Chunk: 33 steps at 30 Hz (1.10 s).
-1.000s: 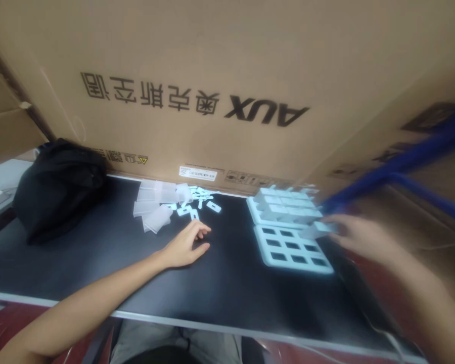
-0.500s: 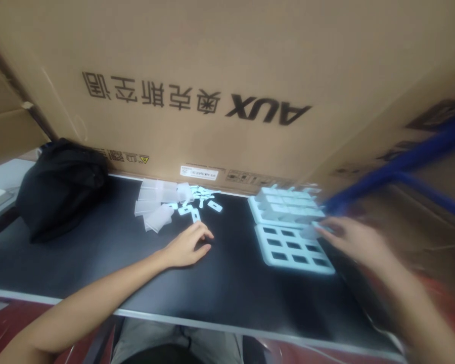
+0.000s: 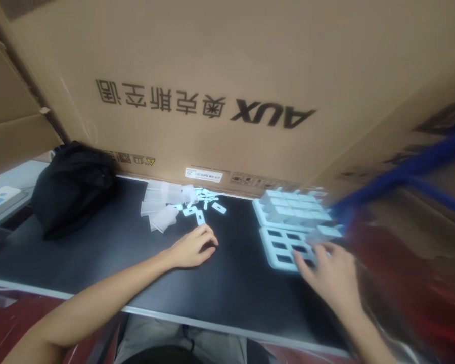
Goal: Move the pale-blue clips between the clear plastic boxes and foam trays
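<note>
My left hand [image 3: 197, 246] rests on the dark tabletop, holding nothing, its fingers loosely curled and the thumb apart. Just beyond its knuckles lie several small light-blue plates with slots [image 3: 200, 218]. My right hand [image 3: 331, 273] hovers over the right side of a light-blue tray [image 3: 266, 248] with square openings, fingers apart and nothing between them. At that tray's far right corner a translucent box with a light-blue top [image 3: 325, 232] stands upright, close to my fingertips. Behind, a second light-blue tray [image 3: 258, 212] carries rows of similar boxes [image 3: 288, 211].
Flat translucent sleeves [image 3: 163, 218] lie at the back, left of a heap of small light-blue pieces [image 3: 207, 194]. A black cloth bag [image 3: 74, 189] sits at far left. A large cardboard box [image 3: 197, 55] walls off the back; a blue metal frame [image 3: 398, 172] stands at right.
My right hand has let go of the translucent box, leaving it at the tray's far right corner, and has moved towards me and left. My left hand stays put.
</note>
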Each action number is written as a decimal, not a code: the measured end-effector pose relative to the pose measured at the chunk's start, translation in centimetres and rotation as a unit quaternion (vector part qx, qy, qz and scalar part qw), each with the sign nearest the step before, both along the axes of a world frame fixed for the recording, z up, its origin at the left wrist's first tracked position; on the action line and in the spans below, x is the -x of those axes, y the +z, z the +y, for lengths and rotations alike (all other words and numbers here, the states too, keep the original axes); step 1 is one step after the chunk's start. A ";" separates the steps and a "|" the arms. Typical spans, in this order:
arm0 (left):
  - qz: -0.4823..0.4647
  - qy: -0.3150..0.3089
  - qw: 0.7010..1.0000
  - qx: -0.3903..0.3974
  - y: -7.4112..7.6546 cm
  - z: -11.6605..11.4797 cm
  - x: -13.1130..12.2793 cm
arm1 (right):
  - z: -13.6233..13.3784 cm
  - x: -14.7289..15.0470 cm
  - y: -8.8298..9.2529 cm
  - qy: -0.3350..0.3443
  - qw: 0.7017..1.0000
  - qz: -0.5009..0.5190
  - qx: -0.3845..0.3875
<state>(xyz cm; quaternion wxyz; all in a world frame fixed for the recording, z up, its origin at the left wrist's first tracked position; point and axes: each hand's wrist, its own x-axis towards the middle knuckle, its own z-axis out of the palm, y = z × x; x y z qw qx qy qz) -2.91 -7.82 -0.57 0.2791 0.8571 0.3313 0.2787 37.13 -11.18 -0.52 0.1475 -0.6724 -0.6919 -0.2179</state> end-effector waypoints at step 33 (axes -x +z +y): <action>0.266 0.271 0.900 -0.214 6.0 -0.4 6.9 | 4.4 9.8 1.2 0.240 0.965 0.103 -0.013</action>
